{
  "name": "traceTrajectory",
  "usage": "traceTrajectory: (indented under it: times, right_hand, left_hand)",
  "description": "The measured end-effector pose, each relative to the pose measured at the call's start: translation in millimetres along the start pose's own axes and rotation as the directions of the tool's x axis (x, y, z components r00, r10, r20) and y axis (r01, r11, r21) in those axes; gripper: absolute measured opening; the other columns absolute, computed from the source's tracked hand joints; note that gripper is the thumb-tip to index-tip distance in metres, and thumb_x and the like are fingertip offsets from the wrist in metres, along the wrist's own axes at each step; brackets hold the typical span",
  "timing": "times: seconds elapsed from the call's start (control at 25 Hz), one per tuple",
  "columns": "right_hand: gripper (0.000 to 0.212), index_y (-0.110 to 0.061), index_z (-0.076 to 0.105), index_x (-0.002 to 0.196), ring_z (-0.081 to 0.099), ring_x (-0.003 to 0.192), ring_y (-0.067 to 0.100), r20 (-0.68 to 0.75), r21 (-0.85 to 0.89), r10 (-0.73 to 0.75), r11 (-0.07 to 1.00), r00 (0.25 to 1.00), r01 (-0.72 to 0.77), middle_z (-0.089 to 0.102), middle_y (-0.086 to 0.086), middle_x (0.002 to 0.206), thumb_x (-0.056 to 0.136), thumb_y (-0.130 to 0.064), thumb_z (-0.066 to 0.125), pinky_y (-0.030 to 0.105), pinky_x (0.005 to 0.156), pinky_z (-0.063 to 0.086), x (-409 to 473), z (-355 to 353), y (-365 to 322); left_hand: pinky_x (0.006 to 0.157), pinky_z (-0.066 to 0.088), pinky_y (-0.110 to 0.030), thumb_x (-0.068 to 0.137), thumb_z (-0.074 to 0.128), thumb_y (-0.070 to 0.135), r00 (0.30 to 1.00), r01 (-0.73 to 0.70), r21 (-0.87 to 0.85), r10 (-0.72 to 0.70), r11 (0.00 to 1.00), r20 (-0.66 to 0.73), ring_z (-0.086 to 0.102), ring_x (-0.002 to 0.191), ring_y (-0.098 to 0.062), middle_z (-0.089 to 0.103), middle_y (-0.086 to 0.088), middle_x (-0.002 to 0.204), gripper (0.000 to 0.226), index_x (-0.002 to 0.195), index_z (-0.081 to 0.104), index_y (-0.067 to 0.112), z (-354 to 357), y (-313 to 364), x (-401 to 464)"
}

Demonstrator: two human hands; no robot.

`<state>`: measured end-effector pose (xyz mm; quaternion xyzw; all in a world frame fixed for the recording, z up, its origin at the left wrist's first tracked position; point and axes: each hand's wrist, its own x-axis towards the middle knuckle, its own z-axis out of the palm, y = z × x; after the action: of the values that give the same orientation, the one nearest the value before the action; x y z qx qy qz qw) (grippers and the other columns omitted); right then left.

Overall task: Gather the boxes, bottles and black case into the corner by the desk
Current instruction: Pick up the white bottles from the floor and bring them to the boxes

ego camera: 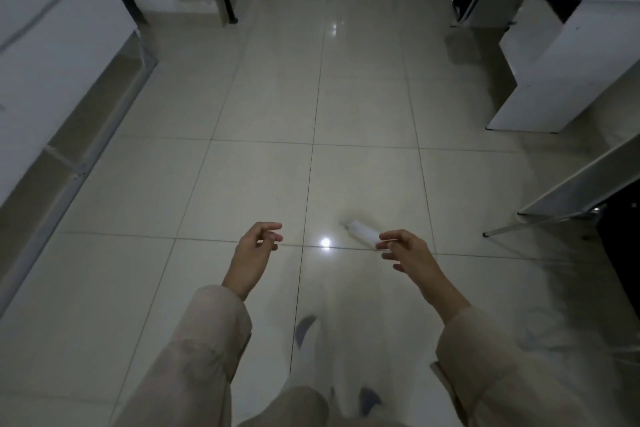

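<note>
1. White and blurred, a small plastic bottle [362, 234] hangs over the glossy cream tiled floor [263, 107]; our right hand [403, 250] seems to pinch its near end, a narrow grip.
2. Our left hand [256, 248] floats apart from it, fingers loosely curled, holding nothing.
3. White desks [561, 59] flank the floor.

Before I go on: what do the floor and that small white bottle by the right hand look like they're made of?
Floor: probably glazed ceramic or porcelain tile, pale and glossy; grout lines and mirror-like light spots show. White bottle: likely plastic, smooth and opaque, but it is blurred, so this is uncertain. Whether the right hand touches it is unclear.
</note>
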<state>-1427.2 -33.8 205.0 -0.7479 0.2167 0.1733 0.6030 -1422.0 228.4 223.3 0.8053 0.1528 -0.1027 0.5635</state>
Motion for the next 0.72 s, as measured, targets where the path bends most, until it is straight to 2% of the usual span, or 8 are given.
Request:
traceTrajectory:
  times: [0.12, 0.2, 0.28, 0.36, 0.44, 0.52, 0.64, 0.72]
  right_hand:
    - [0.022, -0.012, 0.060, 0.102, 0.060, 0.085, 0.019, -0.026, 0.030, 0.026, 0.999, 0.999, -0.025, 0.067, 0.003, 0.094, 0.090, -0.006, 0.043, 0.024, 0.067, 0.041, 50, 13, -19]
    - [0.021, -0.010, 0.060, 0.101, 0.059, 0.083, 0.018, -0.048, 0.044, 0.037, 0.998, 0.998, -0.035, 0.066, 0.005, 0.094, 0.090, -0.004, 0.043, 0.018, 0.062, 0.043, 82, 19, -26]
    - [0.021, -0.011, 0.060, 0.097, 0.058, 0.080, 0.016, -0.077, 0.031, 0.050, 0.998, 0.996, -0.047, 0.066, 0.007, 0.093, 0.091, -0.002, 0.042, 0.009, 0.056, 0.042, 115, 23, -21]
    - [0.022, -0.016, 0.060, 0.089, 0.057, 0.082, 0.017, -0.099, 0.000, 0.064, 0.998, 0.993, -0.065, 0.066, 0.006, 0.092, 0.090, 0.000, 0.044, 0.010, 0.057, 0.040, 152, 26, -3]
    - [0.028, -0.022, 0.059, 0.082, 0.057, 0.086, 0.018, -0.111, -0.037, 0.075, 0.996, 0.991, -0.079, 0.065, 0.005, 0.091, 0.086, 0.003, 0.047, 0.011, 0.059, 0.041, 196, 26, 26]
    - [0.029, -0.021, 0.059, 0.082, 0.056, 0.087, 0.019, -0.129, -0.100, 0.095, 0.989, 0.987, -0.108, 0.064, 0.005, 0.092, 0.084, 0.007, 0.049, 0.005, 0.059, 0.040, 248, 27, 68]
    - [0.024, -0.012, 0.056, 0.092, 0.055, 0.082, 0.021, -0.160, -0.205, 0.088, 0.971, 0.983, -0.121, 0.060, 0.010, 0.101, 0.082, 0.009, 0.051, 0.002, 0.059, 0.039, 329, 30, 136]
    - [0.026, -0.008, 0.056, 0.102, 0.056, 0.092, 0.027, -0.165, -0.285, 0.069, 0.952, 0.984, -0.114, 0.058, 0.014, 0.109, 0.082, 0.008, 0.053, 0.005, 0.067, 0.039, 385, 37, 192]
  left_hand:
    - [0.066, 0.040, -0.018, 0.095, 0.039, 0.007, 1.000, -0.006, 0.020, 0.005, 1.000, 0.028, 0.056, 0.081, -0.015, 0.061, 0.004, 0.086, 0.024, 0.105, 0.058, 0.017, 3, 14, 66]
    - [0.067, 0.040, -0.017, 0.095, 0.039, 0.007, 0.998, -0.009, 0.051, 0.005, 0.999, 0.066, 0.057, 0.083, -0.016, 0.060, 0.005, 0.087, 0.024, 0.104, 0.058, 0.018, 10, 19, 105]
    - [0.071, 0.041, -0.016, 0.094, 0.039, 0.006, 0.995, -0.001, 0.091, -0.008, 0.996, 0.103, 0.057, 0.088, -0.018, 0.061, 0.004, 0.088, 0.025, 0.104, 0.058, 0.020, 21, 15, 142]
    - [0.073, 0.040, -0.014, 0.094, 0.040, 0.006, 0.992, 0.003, 0.104, -0.016, 0.995, 0.125, 0.056, 0.090, -0.016, 0.061, 0.003, 0.091, 0.025, 0.104, 0.059, 0.019, 38, 3, 175]
    - [0.071, 0.039, -0.007, 0.094, 0.041, 0.005, 0.990, -0.002, 0.114, -0.014, 0.993, 0.142, 0.055, 0.089, -0.010, 0.061, 0.003, 0.094, 0.024, 0.104, 0.059, 0.019, 62, -16, 211]
    - [0.067, 0.040, 0.000, 0.094, 0.043, 0.005, 0.986, -0.006, 0.135, -0.017, 0.991, 0.165, 0.054, 0.089, -0.001, 0.061, 0.003, 0.096, 0.023, 0.103, 0.059, 0.019, 95, -51, 251]
    - [0.069, 0.037, 0.004, 0.093, 0.045, 0.002, 0.981, -0.018, 0.164, -0.014, 0.986, 0.194, 0.055, 0.085, 0.003, 0.061, 0.002, 0.097, 0.024, 0.101, 0.060, 0.019, 143, -115, 310]
    - [0.069, 0.037, 0.002, 0.092, 0.045, 0.001, 0.977, -0.024, 0.193, -0.018, 0.981, 0.211, 0.054, 0.082, 0.010, 0.061, 0.001, 0.097, 0.025, 0.101, 0.060, 0.018, 174, -168, 348]
